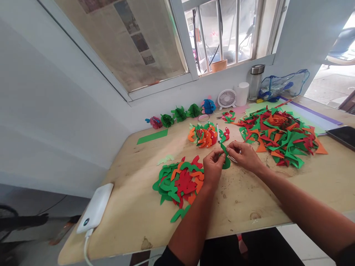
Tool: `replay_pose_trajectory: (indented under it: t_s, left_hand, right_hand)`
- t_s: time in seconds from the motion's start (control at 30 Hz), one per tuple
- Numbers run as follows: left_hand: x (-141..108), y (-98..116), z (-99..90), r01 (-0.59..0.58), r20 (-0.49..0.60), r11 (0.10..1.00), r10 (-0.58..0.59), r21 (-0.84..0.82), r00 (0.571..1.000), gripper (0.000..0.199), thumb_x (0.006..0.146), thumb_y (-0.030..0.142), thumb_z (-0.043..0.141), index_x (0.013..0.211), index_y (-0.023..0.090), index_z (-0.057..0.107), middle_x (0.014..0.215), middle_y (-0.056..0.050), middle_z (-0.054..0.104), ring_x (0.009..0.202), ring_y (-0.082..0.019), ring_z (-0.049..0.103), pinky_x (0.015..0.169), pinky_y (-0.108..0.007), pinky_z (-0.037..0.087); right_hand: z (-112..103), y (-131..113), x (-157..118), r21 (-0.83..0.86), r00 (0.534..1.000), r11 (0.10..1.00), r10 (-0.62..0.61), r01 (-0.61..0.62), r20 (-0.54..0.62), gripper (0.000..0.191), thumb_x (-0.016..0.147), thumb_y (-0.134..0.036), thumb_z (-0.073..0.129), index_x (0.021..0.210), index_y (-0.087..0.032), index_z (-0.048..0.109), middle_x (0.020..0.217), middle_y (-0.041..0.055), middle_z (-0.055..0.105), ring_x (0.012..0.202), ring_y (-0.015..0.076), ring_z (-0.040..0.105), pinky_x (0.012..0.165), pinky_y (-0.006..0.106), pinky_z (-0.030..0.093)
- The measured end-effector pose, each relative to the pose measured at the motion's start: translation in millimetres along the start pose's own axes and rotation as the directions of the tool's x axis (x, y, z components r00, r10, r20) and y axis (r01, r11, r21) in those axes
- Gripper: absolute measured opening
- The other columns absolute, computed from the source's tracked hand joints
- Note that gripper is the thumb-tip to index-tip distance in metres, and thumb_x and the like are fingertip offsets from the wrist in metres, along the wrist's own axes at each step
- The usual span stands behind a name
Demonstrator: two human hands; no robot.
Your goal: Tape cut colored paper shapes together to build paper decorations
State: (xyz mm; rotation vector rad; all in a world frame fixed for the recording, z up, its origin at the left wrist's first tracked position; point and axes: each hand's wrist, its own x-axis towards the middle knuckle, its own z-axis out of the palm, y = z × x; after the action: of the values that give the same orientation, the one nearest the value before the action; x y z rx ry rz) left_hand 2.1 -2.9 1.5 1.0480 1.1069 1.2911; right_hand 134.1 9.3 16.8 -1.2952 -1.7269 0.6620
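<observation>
My left hand (213,166) pinches a curved green paper cutout (226,163) just above the table. Close beside it, my right hand (244,156) is closed at the cutout's upper end, thumb and forefinger pressed together on it. A white curved edge shows under my right fingers; I cannot make out what it belongs to. Left of my left forearm lies a loose pile of green, red and orange paper cutouts (169,181). Past my hands is a smaller group of orange, red and green cutouts (206,137), with a white pen (217,133) at its right.
A large heap of paper scraps (288,138) covers the right side. Folded paper ornaments (180,113), a small fan (226,99), a glass bottle (255,83) and a clear pouch (283,87) line the wall. A phone (344,136) and a power bank (95,208) lie near opposite edges.
</observation>
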Motion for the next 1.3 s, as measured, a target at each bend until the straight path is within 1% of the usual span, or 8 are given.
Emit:
replay_pose_trajectory:
  t_s: [0.17,0.27,0.37,0.57,0.73,0.87,1.1,1.3]
  left_hand:
    - [-2.3,8.1,-0.2,0.09,0.066,0.994,-0.086,-0.065,0.994,0.03,0.058,0.04,0.076,0.072,0.014,0.068,0.051,0.0,0.06,0.049,-0.012,0.056,0.051,-0.022,0.043]
    - [-1.6,11.3,-1.0,0.064,-0.017,0.996,-0.065,-0.068,0.998,0.029,0.056,0.039,0.077,0.068,0.014,0.065,0.052,0.0,0.061,0.049,-0.013,0.059,0.051,-0.022,0.043]
    - [0.3,10.5,-1.8,0.063,-0.074,0.996,-0.068,-0.061,0.995,0.027,0.056,0.036,0.076,0.066,0.014,0.063,0.05,0.002,0.059,0.049,-0.013,0.06,0.05,-0.021,0.043]
    - [2.3,2.6,-0.9,0.102,-0.091,0.993,-0.107,-0.059,0.99,0.026,0.056,0.033,0.076,0.066,0.014,0.062,0.05,0.003,0.058,0.047,-0.011,0.058,0.048,-0.02,0.042]
    - [2.7,-4.7,1.3,0.129,-0.029,0.989,-0.132,-0.067,0.991,0.027,0.056,0.033,0.076,0.067,0.014,0.06,0.052,0.004,0.056,0.047,-0.009,0.055,0.048,-0.019,0.041]
    - [2.4,-7.9,2.5,0.142,-0.006,0.988,-0.143,-0.055,0.99,0.026,0.057,0.033,0.074,0.068,0.014,0.059,0.053,0.004,0.055,0.048,-0.009,0.055,0.05,-0.019,0.04]
    - [2.0,-8.0,4.0,0.135,0.045,0.99,-0.134,-0.039,0.99,0.022,0.059,0.03,0.071,0.066,0.015,0.056,0.054,0.004,0.054,0.048,-0.008,0.054,0.051,-0.019,0.04]
    - [1.7,-8.0,5.5,0.136,0.061,0.99,-0.134,-0.036,0.989,0.021,0.06,0.028,0.069,0.065,0.015,0.054,0.059,0.002,0.062,0.048,-0.008,0.054,0.052,-0.02,0.041]
  right_hand:
    - [-8.1,3.1,5.8,0.007,1.0,1.0,0.013,-0.013,0.025,0.027,0.08,-0.038,0.048,0.065,-0.018,0.058,0.057,-0.0009,0.055,0.054,0.0109,0.043,0.051,0.023,0.033]
    - [-18.2,14.1,12.6,-0.038,0.993,0.996,0.074,-0.078,-0.091,0.028,0.08,-0.037,0.047,0.065,-0.017,0.059,0.057,0.0004,0.058,0.054,0.0119,0.046,0.052,0.024,0.033]
    - [-26.9,27.7,17.4,-0.259,0.973,0.95,0.123,-0.172,-0.195,0.022,0.077,-0.034,0.05,0.069,-0.018,0.064,0.058,0.0009,0.06,0.053,0.0126,0.047,0.051,0.025,0.031]
    - [-21.7,40.6,17.4,-0.547,0.99,0.827,0.136,-0.131,-0.033,0.017,0.078,-0.028,0.051,0.077,-0.022,0.067,0.073,0.0038,0.068,0.065,0.0171,0.056,0.054,0.027,0.03]
    - [-11.1,44.8,19.1,-0.642,0.998,0.767,0.046,-0.007,0.045,0.021,0.08,-0.025,0.05,0.089,-0.021,0.069,0.088,0.0073,0.069,0.083,0.0212,0.056,0.066,0.03,0.033]
    - [-4.8,43.0,19.3,-0.707,0.997,0.707,0.038,0.019,0.065,0.026,0.084,-0.025,0.048,0.099,-0.022,0.069,0.1,0.0088,0.066,0.094,0.0251,0.051,0.073,0.034,0.032]
    - [-2.8,39.7,18.3,-0.704,0.988,0.709,0.073,0.043,0.134,0.026,0.085,-0.026,0.047,0.102,-0.022,0.066,0.106,0.0093,0.064,0.098,0.0263,0.048,0.074,0.034,0.031]
    - [-1.4,45.0,19.8,-0.672,0.991,0.74,0.078,0.017,0.111,0.021,0.082,-0.022,0.049,0.097,-0.02,0.065,0.099,0.0092,0.065,0.094,0.0255,0.049,0.072,0.033,0.03]
